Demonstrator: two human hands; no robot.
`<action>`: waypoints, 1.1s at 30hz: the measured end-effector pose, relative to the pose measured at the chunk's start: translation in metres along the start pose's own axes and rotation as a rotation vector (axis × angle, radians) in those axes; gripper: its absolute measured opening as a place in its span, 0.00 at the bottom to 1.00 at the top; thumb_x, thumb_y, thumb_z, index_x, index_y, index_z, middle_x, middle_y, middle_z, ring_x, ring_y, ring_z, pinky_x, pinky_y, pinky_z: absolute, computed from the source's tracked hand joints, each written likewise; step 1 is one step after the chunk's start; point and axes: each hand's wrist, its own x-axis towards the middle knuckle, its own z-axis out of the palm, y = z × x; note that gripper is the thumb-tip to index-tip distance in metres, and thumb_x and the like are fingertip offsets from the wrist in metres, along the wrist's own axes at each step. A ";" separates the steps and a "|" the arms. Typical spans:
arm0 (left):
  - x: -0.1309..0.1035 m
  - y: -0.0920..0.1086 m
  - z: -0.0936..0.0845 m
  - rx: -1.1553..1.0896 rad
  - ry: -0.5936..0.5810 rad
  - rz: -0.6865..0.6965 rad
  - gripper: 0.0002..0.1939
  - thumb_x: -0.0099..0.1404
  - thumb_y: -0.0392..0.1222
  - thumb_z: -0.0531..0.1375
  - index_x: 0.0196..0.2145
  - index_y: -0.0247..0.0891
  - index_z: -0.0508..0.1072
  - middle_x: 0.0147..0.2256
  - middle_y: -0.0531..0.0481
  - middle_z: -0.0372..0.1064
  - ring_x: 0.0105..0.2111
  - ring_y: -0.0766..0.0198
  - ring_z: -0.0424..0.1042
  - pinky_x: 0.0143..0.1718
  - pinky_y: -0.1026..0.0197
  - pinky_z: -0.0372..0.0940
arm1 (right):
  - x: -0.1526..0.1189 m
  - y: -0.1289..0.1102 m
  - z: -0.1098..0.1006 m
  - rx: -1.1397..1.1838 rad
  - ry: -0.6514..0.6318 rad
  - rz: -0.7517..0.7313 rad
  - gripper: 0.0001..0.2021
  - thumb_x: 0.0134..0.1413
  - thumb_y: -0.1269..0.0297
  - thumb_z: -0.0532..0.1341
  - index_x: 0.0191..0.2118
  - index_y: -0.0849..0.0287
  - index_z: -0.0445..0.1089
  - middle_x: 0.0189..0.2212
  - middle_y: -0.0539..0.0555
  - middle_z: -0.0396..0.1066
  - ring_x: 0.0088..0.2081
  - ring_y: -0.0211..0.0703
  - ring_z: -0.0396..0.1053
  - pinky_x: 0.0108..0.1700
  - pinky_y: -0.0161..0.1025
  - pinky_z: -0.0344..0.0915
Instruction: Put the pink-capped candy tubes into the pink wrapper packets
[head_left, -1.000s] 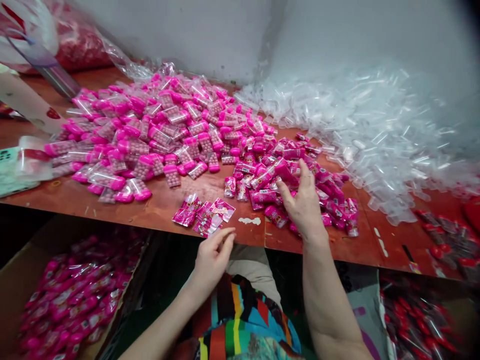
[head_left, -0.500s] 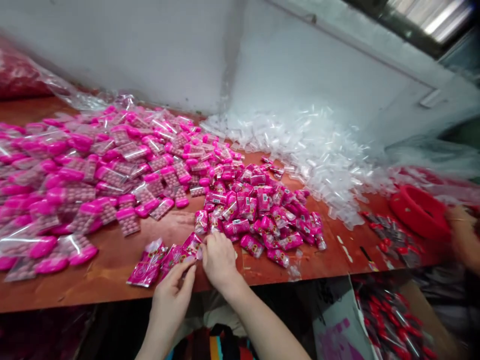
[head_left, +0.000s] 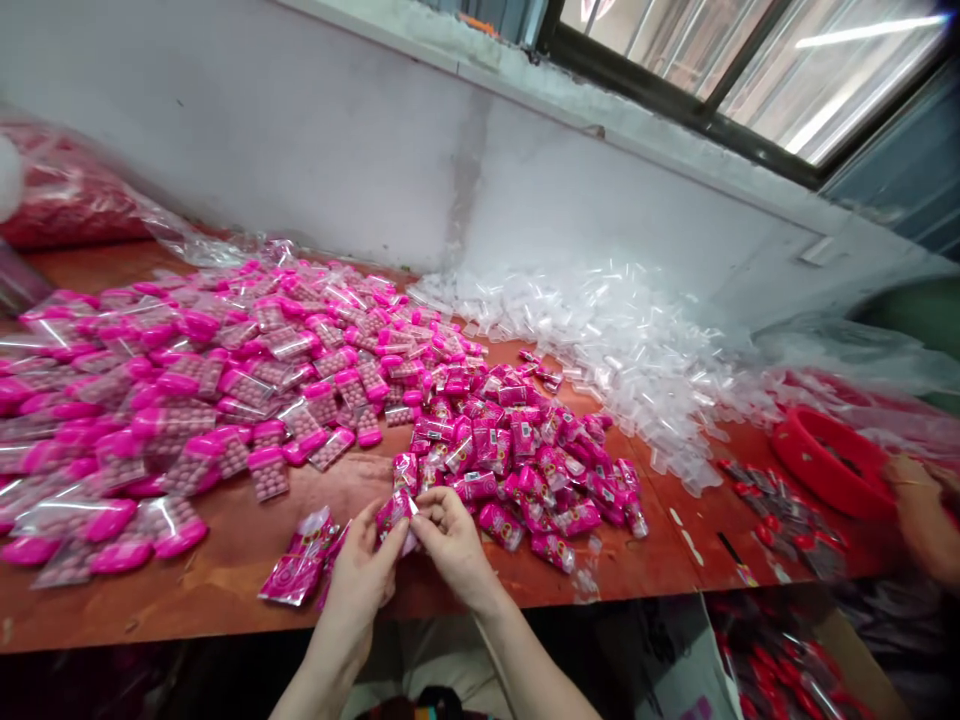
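A small pink candy packet (head_left: 394,509) is held up between both hands over the front of the table. My left hand (head_left: 365,560) is closed on its left side, thumb on top. My right hand (head_left: 448,535) pinches its right edge, where a white bit shows. Just left of my left hand lie a few flat pink wrappers (head_left: 300,560). Beyond and to the right of my hands is a heap of pink packets (head_left: 517,440). Clear containers of pink candy balls with pink caps (head_left: 247,390) cover the left of the table.
Clear empty plastic containers (head_left: 615,340) are heaped along the wall. At right a co-worker's hand (head_left: 926,515) is by a red basin (head_left: 825,465), near small red-capped containers (head_left: 787,520). A box of red-capped pieces (head_left: 780,660) stands below the table edge (head_left: 630,590).
My hands have come together around a packet and lifted it; my right hand moved from the heap's edge to its right side. The view has tilted up, showing more window.
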 end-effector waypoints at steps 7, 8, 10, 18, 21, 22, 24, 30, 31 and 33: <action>0.013 -0.017 -0.023 0.401 0.033 0.314 0.21 0.57 0.41 0.62 0.49 0.37 0.69 0.37 0.45 0.76 0.35 0.56 0.76 0.38 0.55 0.70 | -0.010 -0.001 -0.011 -0.699 -0.018 -0.161 0.19 0.60 0.62 0.53 0.57 0.54 0.63 0.28 0.53 0.72 0.26 0.42 0.69 0.31 0.38 0.65; 0.014 -0.019 -0.024 0.556 0.033 0.396 0.16 0.59 0.39 0.60 0.47 0.38 0.71 0.39 0.44 0.76 0.39 0.54 0.76 0.43 0.53 0.69 | -0.010 -0.003 -0.014 -0.817 0.020 -0.200 0.20 0.61 0.63 0.53 0.57 0.55 0.64 0.30 0.55 0.74 0.28 0.44 0.71 0.33 0.39 0.66; 0.011 -0.020 -0.023 0.838 0.063 0.498 0.15 0.62 0.36 0.55 0.46 0.39 0.73 0.42 0.43 0.75 0.42 0.52 0.75 0.45 0.51 0.68 | -0.011 -0.009 -0.018 -0.883 0.090 -0.224 0.20 0.62 0.64 0.51 0.58 0.56 0.63 0.32 0.56 0.74 0.29 0.46 0.72 0.34 0.40 0.66; -0.026 0.007 -0.008 0.938 0.199 0.606 0.17 0.68 0.44 0.53 0.51 0.41 0.73 0.55 0.39 0.65 0.46 0.53 0.72 0.44 0.55 0.66 | -0.008 -0.024 -0.019 -0.252 0.002 -0.011 0.16 0.60 0.53 0.56 0.49 0.57 0.61 0.17 0.43 0.61 0.18 0.36 0.60 0.22 0.33 0.58; -0.021 0.010 -0.006 0.579 0.094 0.483 0.12 0.65 0.46 0.57 0.39 0.38 0.76 0.37 0.44 0.73 0.38 0.57 0.72 0.39 0.59 0.66 | -0.010 -0.013 -0.008 -0.153 -0.102 0.066 0.15 0.58 0.52 0.59 0.44 0.57 0.63 0.17 0.42 0.62 0.19 0.34 0.59 0.23 0.32 0.58; -0.018 0.008 -0.006 0.494 0.093 0.405 0.11 0.64 0.46 0.58 0.33 0.37 0.76 0.32 0.46 0.72 0.33 0.59 0.72 0.34 0.60 0.66 | -0.011 -0.009 -0.005 -0.142 -0.109 0.081 0.15 0.57 0.52 0.60 0.43 0.57 0.63 0.17 0.42 0.62 0.18 0.34 0.59 0.23 0.32 0.58; -0.010 0.001 -0.009 0.366 0.129 0.299 0.11 0.61 0.46 0.60 0.25 0.36 0.74 0.26 0.49 0.69 0.27 0.62 0.69 0.28 0.63 0.62 | -0.011 -0.001 0.000 -0.129 -0.107 0.107 0.15 0.56 0.51 0.61 0.42 0.56 0.64 0.17 0.42 0.62 0.18 0.34 0.59 0.22 0.32 0.58; -0.001 -0.013 -0.020 0.164 0.217 0.210 0.14 0.56 0.45 0.62 0.18 0.36 0.67 0.19 0.52 0.64 0.20 0.68 0.62 0.21 0.65 0.55 | -0.007 0.007 0.011 -0.208 -0.134 0.103 0.17 0.56 0.48 0.60 0.41 0.57 0.64 0.20 0.45 0.65 0.16 0.34 0.58 0.19 0.33 0.56; -0.001 -0.013 -0.022 0.147 0.227 0.200 0.14 0.56 0.45 0.62 0.18 0.37 0.66 0.18 0.53 0.63 0.19 0.69 0.61 0.20 0.65 0.54 | -0.006 0.008 0.014 -0.249 -0.135 0.087 0.17 0.56 0.48 0.59 0.41 0.57 0.65 0.20 0.45 0.65 0.16 0.34 0.58 0.19 0.33 0.56; -0.001 -0.011 -0.027 0.111 0.246 0.177 0.16 0.56 0.47 0.62 0.17 0.37 0.64 0.15 0.56 0.59 0.16 0.71 0.56 0.18 0.65 0.50 | -0.004 0.008 0.020 -0.367 -0.133 0.022 0.17 0.57 0.48 0.58 0.41 0.57 0.67 0.20 0.46 0.65 0.18 0.37 0.59 0.21 0.35 0.57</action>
